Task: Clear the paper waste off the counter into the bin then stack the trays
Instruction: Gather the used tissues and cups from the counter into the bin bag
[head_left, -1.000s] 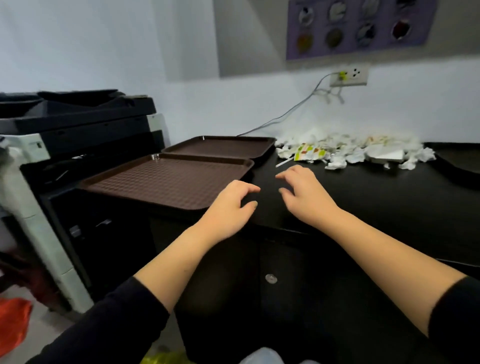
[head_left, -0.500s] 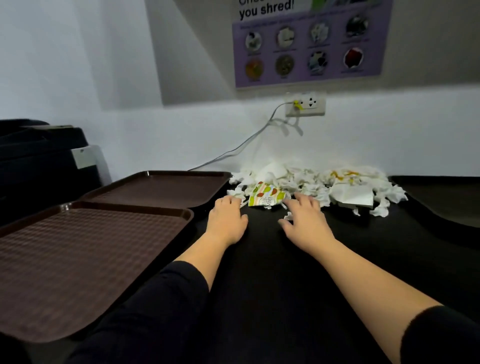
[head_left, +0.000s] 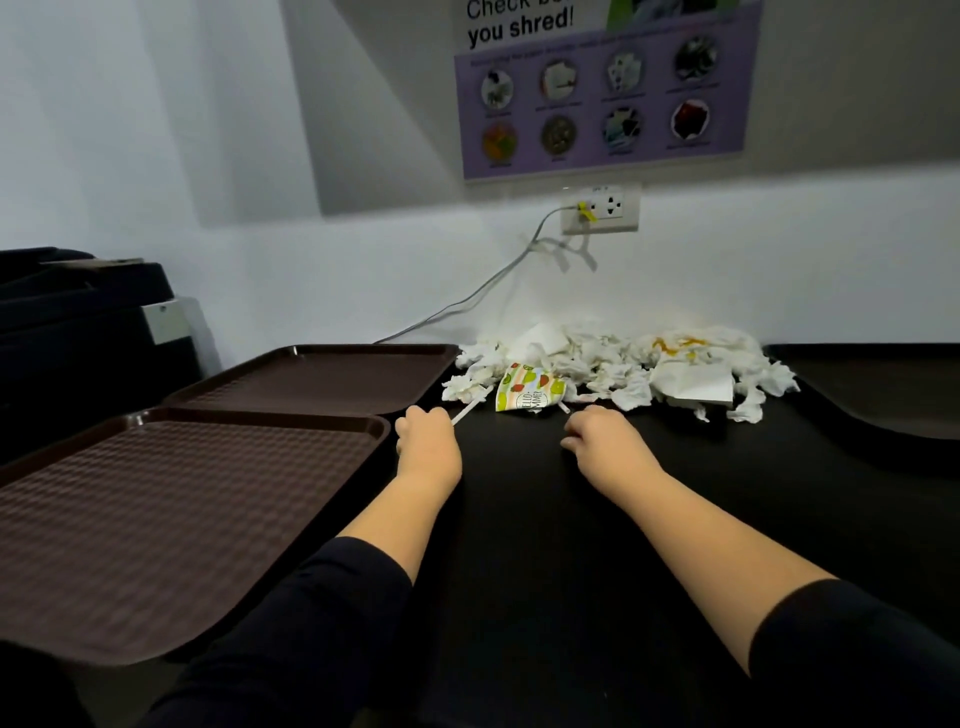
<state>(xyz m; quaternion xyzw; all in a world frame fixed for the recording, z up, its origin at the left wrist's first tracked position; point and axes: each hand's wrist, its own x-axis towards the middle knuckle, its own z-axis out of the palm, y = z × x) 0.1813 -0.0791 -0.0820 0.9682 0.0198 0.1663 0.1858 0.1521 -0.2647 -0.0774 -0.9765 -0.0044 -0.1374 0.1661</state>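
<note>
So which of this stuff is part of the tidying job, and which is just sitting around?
Part of the job:
- paper waste pile
- colourful wrapper
- white stick, pinched by the left hand
- near tray
- far tray

Just there:
- wall socket
- grey cable
- poster

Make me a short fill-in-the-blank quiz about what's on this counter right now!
1. The two brown trays lie to the ____ of the paper pile.
2. The left hand pinches a thin white ____.
3. The poster above the wall socket reads "you ____!"
4. The colourful wrapper lies at the pile's ____ edge.

Missing words: left; stick; shred; near
</note>
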